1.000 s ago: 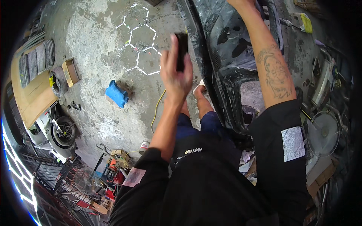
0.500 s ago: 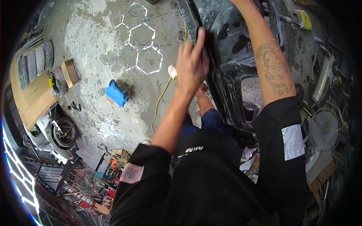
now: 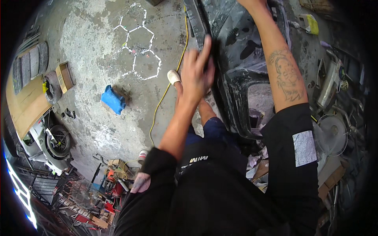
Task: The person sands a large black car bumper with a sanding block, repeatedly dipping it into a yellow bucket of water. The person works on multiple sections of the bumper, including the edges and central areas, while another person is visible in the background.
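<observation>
A dark car body panel (image 3: 232,88), with a ribbed frame, cut-out openings and dusty patches, stands to my right. My left hand (image 3: 195,76) is at its near-left edge, the index finger stretched out along the rim and the other fingers slightly bent and apart. Motion blurs that hand, and nothing shows in it. Reaching over the panel, my right hand (image 3: 252,3) is cut off by the top of the picture, so its fingers are hidden.
A yellow cord (image 3: 161,103) snakes over the concrete floor past my shoe (image 3: 173,77). Left lie a blue cloth-like bundle (image 3: 113,99), a cardboard box (image 3: 64,77), tyres (image 3: 32,63) and a motorbike wheel (image 3: 58,141). A round clear disc (image 3: 332,134) and metal parts crowd the right.
The view has shifted, so floor things sit further left. My left hand is a little lower and further left in the picture, still by the panel's edge. My right arm stays over the panel.
</observation>
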Tool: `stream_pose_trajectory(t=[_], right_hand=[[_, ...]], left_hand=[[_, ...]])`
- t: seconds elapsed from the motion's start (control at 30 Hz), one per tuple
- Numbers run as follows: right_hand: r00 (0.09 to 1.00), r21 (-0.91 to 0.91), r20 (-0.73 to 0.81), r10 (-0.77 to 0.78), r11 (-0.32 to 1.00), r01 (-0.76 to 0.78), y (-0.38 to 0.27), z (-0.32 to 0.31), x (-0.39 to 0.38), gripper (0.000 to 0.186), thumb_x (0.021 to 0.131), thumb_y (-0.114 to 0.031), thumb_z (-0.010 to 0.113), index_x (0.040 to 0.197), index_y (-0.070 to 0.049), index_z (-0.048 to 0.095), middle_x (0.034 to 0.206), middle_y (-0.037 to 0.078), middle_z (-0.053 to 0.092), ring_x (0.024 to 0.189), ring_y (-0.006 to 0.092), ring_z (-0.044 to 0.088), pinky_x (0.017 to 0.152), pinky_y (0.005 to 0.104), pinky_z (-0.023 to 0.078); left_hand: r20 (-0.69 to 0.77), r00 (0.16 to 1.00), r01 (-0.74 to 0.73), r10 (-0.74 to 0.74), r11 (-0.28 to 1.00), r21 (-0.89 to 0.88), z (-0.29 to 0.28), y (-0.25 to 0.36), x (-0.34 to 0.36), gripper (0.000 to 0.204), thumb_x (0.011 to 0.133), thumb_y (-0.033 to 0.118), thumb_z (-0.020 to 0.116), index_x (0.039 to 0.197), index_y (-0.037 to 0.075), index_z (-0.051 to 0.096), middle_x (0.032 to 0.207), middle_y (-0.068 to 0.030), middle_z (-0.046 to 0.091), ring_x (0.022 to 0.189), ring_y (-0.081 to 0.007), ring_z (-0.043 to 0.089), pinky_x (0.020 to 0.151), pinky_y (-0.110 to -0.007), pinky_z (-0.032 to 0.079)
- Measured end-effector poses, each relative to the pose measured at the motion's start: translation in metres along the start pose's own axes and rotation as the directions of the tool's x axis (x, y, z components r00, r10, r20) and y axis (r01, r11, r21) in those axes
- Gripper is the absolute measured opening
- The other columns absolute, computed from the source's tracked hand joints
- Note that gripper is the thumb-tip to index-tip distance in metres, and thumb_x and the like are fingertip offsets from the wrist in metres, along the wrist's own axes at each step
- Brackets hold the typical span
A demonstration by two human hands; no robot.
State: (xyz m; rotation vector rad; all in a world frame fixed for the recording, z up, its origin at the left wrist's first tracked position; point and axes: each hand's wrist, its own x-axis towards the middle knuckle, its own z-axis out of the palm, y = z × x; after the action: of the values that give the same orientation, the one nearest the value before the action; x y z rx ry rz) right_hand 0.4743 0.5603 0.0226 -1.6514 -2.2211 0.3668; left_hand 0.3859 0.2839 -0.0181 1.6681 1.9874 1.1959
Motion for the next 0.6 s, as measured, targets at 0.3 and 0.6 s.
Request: stream_pose_trajectory(t=[0.3,0.6], right_hand=[[1.000,0.039,-0.011,-0.027,0.999,0.028,-0.006,0.003,0.001,0.040,0.080,-0.048,0.086,0.088,-0.010,0.080,0.173,0.018,0.027,0.148,0.0520,0.040,0.117,0.0542,0.043],[0.998,-0.001,-0.055,-0.020,1.000,0.020,0.004,0.002,0.007,0.043,0.080,-0.051,0.085,0.089,-0.008,0.079,0.173,0.018,0.026,0.149,0.0505,0.040,0.118,0.0527,0.042]], left_hand=[[-0.059,0.998,0.010,-0.016,0.994,-0.111,-0.006,-0.013,0.046,0.071,0.089,-0.002,0.071,0.157,0.011,0.053,0.090,-0.0128,0.056,0.078,-0.0274,0.058,0.072,-0.039,0.050],[-0.012,0.999,-0.043,0.043,0.999,0.025,0.004,0.004,0.029,0.070,0.087,-0.002,0.072,0.154,0.010,0.057,0.087,-0.0132,0.053,0.076,-0.0282,0.055,0.072,-0.039,0.049]])
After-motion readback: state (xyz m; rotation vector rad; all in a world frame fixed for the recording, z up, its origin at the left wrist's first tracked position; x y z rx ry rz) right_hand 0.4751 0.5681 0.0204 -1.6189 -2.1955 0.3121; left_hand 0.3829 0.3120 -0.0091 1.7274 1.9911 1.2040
